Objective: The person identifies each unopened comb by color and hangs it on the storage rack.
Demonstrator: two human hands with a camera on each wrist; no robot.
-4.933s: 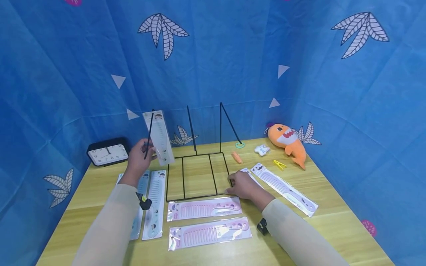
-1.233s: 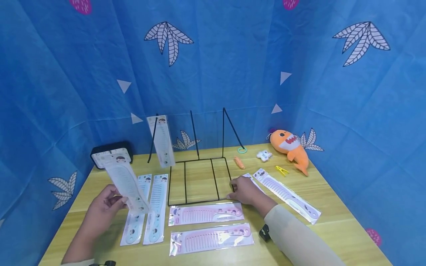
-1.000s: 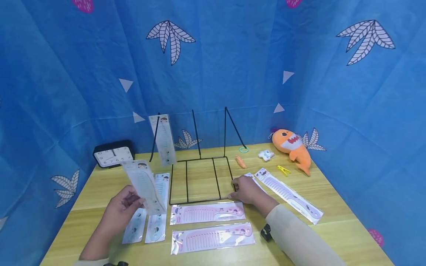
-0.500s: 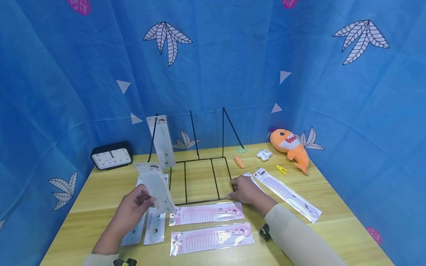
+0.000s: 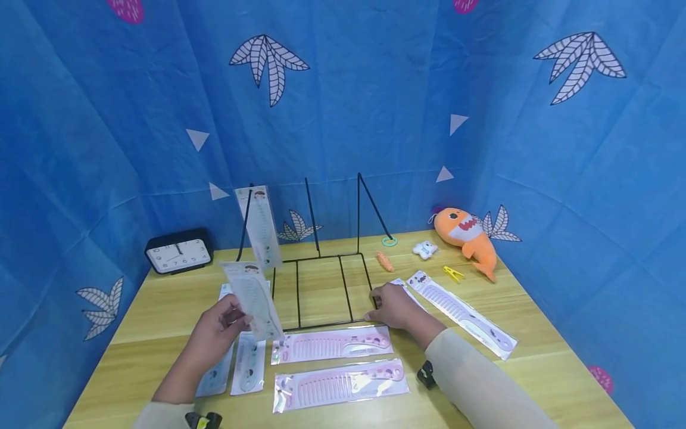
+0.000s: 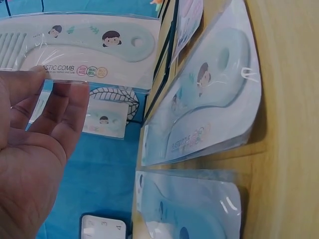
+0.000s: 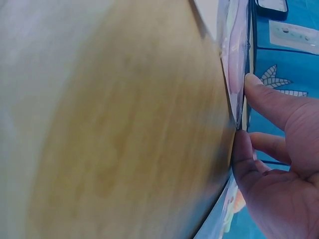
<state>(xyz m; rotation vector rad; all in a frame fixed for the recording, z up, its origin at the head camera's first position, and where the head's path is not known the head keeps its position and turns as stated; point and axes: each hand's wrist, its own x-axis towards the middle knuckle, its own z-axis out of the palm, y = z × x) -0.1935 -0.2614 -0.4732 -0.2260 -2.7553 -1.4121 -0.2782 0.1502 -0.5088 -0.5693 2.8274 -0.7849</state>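
Note:
My left hand pinches a packaged pale-blue comb by its lower part and holds it upright above the table, just left of the black wire rack; in the left wrist view the fingers grip the bag of the comb. Another packaged blue comb hangs on the rack's leftmost upright. My right hand holds the rack's front right corner, thumb and forefinger closed at the edge.
Two blue combs lie flat under my left hand, two pink ones in front of the rack, and a purple one to the right. A black clock stands back left. An orange plush shark, a yellow peg and small toys sit back right.
My left hand let go of the comb now hanging on the rack, took another blue comb from the table at the left and carried it rightward toward the rack. The right hand stayed put.

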